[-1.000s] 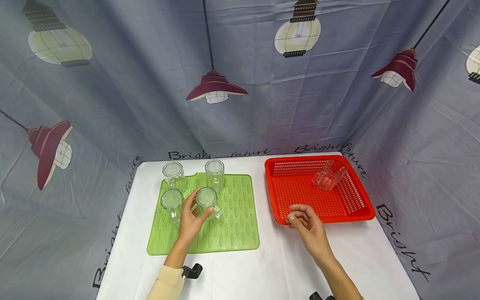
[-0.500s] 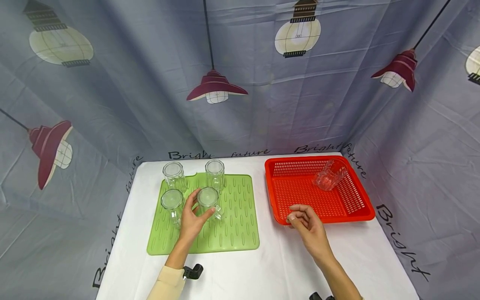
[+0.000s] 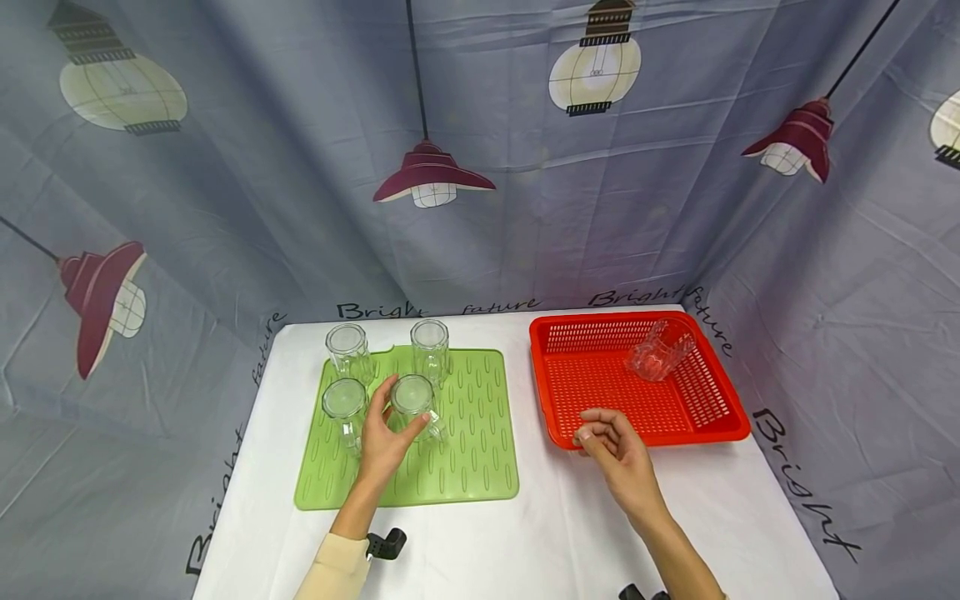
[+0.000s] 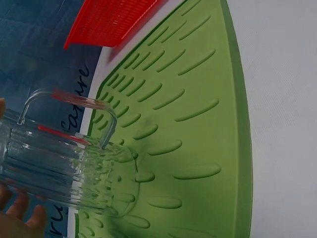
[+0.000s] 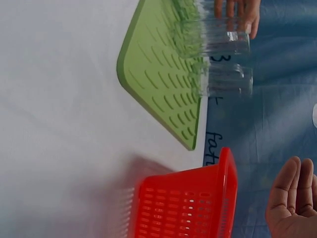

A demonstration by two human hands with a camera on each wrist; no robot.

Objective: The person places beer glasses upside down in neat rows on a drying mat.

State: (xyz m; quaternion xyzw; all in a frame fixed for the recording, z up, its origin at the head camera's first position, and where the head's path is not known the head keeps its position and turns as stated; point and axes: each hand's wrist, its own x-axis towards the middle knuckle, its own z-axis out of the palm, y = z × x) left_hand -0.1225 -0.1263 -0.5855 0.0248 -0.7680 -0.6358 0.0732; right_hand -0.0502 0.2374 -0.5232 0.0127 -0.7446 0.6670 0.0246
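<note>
My left hand (image 3: pixel 382 437) grips a clear glass mug (image 3: pixel 413 395) near its upturned base, thumb on one side and fingers on the other. The mug stands upside down on a green drying mat (image 3: pixel 474 467). In the left wrist view its handle (image 4: pixel 81 100) points away from the palm, and the rim meets the mat. Three more upturned mugs surround it: one at left (image 3: pixel 344 402), one at back left (image 3: pixel 347 343) and one behind (image 3: pixel 430 340). My right hand (image 3: pixel 621 454) holds nothing, its fingers loosely bent at the front left corner of a red basket (image 3: pixel 551 421).
Inside the basket, toward its back right, a clear glass mug (image 3: pixel 658 354) lies tilted. A white cloth (image 3: pixel 525 542) covers the table under mat and basket. Grey printed curtains (image 3: pixel 480 250) hang behind and on both sides.
The gripped mug and my left hand shift very slightly right, then back left. My right hand and the basket stay where they were.
</note>
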